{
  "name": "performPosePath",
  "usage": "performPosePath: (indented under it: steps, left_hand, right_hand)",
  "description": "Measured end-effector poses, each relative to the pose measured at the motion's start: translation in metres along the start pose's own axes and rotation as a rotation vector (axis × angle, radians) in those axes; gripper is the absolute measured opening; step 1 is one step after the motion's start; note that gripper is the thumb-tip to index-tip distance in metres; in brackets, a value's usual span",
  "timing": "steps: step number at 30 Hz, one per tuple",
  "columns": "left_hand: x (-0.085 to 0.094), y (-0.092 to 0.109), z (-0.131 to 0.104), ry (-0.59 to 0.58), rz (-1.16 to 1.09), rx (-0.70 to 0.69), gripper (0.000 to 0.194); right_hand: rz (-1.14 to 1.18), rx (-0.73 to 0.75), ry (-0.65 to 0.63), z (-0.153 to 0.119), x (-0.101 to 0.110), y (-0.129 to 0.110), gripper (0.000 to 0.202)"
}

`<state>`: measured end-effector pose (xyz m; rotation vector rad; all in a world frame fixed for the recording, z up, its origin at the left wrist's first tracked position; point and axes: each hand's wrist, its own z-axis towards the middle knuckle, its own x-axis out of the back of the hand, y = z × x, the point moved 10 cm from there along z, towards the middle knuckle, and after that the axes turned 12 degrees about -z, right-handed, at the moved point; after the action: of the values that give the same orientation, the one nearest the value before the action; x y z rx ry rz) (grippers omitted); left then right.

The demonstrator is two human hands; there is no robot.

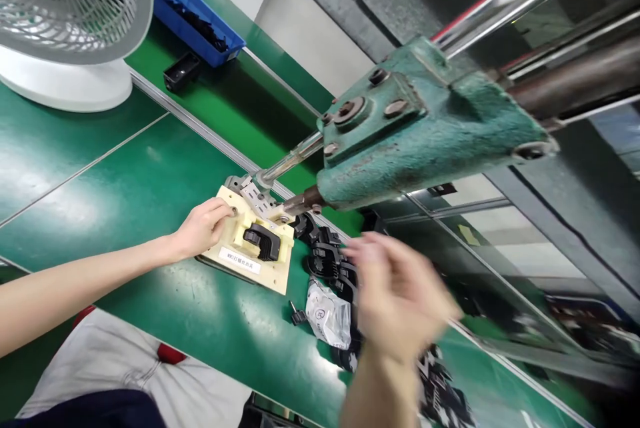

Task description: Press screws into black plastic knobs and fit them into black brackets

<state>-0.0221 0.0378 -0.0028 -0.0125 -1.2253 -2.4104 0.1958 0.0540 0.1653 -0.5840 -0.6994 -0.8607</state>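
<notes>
A cream-coloured fixture block point(274, 275) with a printed label lies on the green bench, and a black curved plastic part point(265, 241) is seated in its recess. My left hand point(205, 225) rests at the block's left edge, its fingers curled and pinched near a small round hole or fastener. What they hold, if anything, is hidden. My right hand point(400, 288) is lifted over the right side of the bench, smeared by motion, so its fingers do not show clearly. Beneath and beside it lie several black plastic parts point(325, 261) and a clear printed plastic bag point(327, 313).
A green press head point(425, 128) on a steel column hangs above the fixture. At the back left stand a white fan point(70, 8) and a blue bin point(195, 21) of black parts. A small black part point(297, 313) lies left of the bag.
</notes>
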Motion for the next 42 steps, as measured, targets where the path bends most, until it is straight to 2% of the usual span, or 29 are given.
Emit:
performPosePath:
  steps: [3,5,7,9,14,18,25,34,42]
  left_hand:
    - [-0.001,0.0,0.001,-0.005,0.009,0.008,0.026]
    - [-0.001,0.001,0.002,-0.022,0.017,0.006,0.026]
    - [-0.002,0.002,0.003,-0.042,0.02,0.003,0.026]
    - [-0.001,0.002,0.004,-0.054,0.015,0.007,0.026]
    - [0.001,0.003,0.005,-0.045,0.008,0.03,0.025]
    - [0.002,0.005,0.007,-0.035,0.017,0.027,0.023]
    - [0.0,0.012,0.013,-0.077,0.075,-0.021,0.021]
    - [-0.003,0.017,0.016,-0.101,0.128,-0.045,0.019]
    - [-0.005,0.015,0.016,-0.106,0.135,-0.049,0.018]
  right_hand:
    - [0.045,0.123,-0.191,-0.027,-0.069,-0.023,0.026]
    - [0.054,0.211,-0.27,-0.044,-0.105,-0.036,0.031]
    - [0.018,0.268,-0.29,-0.05,-0.125,-0.041,0.033]
    - [-0.012,0.315,-0.322,-0.049,-0.135,-0.041,0.032]
    - [0.02,0.328,-0.41,-0.044,-0.138,-0.028,0.036]
    - [0.051,0.314,-0.385,-0.045,-0.137,-0.02,0.031]
    - [0.074,0.361,-0.275,-0.041,-0.13,-0.024,0.03]
    - [0.037,0.388,-0.243,-0.038,-0.125,-0.031,0.03]
    - [-0.157,0.293,-0.39,-0.042,-0.125,-0.028,0.035]
